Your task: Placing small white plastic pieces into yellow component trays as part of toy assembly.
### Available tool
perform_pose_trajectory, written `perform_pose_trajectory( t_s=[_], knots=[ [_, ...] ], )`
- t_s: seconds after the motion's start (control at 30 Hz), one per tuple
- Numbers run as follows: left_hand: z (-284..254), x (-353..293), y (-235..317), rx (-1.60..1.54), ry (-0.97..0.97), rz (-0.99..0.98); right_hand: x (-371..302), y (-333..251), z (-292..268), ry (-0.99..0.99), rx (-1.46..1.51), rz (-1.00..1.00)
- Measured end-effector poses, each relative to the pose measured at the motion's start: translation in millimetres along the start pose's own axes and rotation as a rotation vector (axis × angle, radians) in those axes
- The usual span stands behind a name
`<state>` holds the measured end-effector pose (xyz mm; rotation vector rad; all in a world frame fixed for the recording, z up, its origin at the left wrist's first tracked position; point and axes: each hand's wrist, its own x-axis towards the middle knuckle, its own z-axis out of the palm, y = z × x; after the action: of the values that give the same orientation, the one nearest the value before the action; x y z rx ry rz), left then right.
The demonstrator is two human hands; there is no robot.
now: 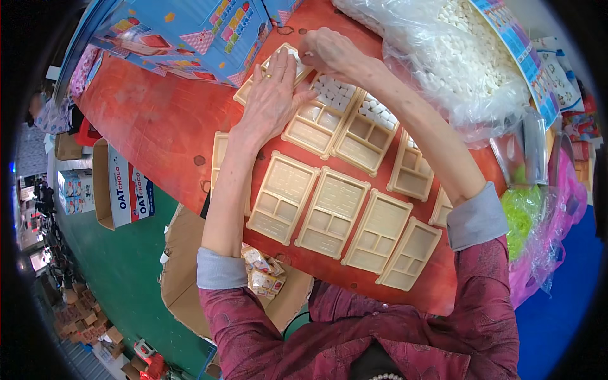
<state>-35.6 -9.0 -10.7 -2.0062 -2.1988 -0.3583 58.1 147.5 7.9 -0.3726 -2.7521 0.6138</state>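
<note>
My left hand (pixel 272 95) lies with its fingers stretched out over the far end of a cream compartment tray (pixel 242 95). Small white pieces show beside its fingers there. My right hand (pixel 330 52) is at the far right corner of that same tray, fingers bent and drawn together; anything inside them is hidden. Just right of the left hand, two cream trays hold white pieces (pixel 335 92) in their large far compartments. Another tray (pixel 411 168), partly behind my right forearm, also shows some white pieces. Nearer me stands a row of several cream trays (pixel 332 212) without white pieces.
A large clear bag of white pieces (pixel 468 69) lies at the far right of the red table (pixel 158 120). Blue printed cartons (pixel 190 38) stand far left. An open cardboard box (pixel 183 278) with small packets (pixel 266 275) sits below the near edge. Green shreds in plastic (pixel 522 218) lie right.
</note>
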Motion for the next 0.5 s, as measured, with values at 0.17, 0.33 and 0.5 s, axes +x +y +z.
perform_pose_trajectory(
  t_s=[0.17, 0.33, 0.5],
  knots=[
    [2, -1, 0, -0.016, 0.011, 0.014, -2, 1, 13, 0.180, -0.039, -0.007],
    [1, -3, -1, 0.023, -0.002, 0.020, -1, -2, 9, 0.178, -0.015, 0.021],
    [1, -2, 0, 0.032, 0.001, 0.025, -6, -1, 4, 0.091, 0.126, 0.092]
  ],
)
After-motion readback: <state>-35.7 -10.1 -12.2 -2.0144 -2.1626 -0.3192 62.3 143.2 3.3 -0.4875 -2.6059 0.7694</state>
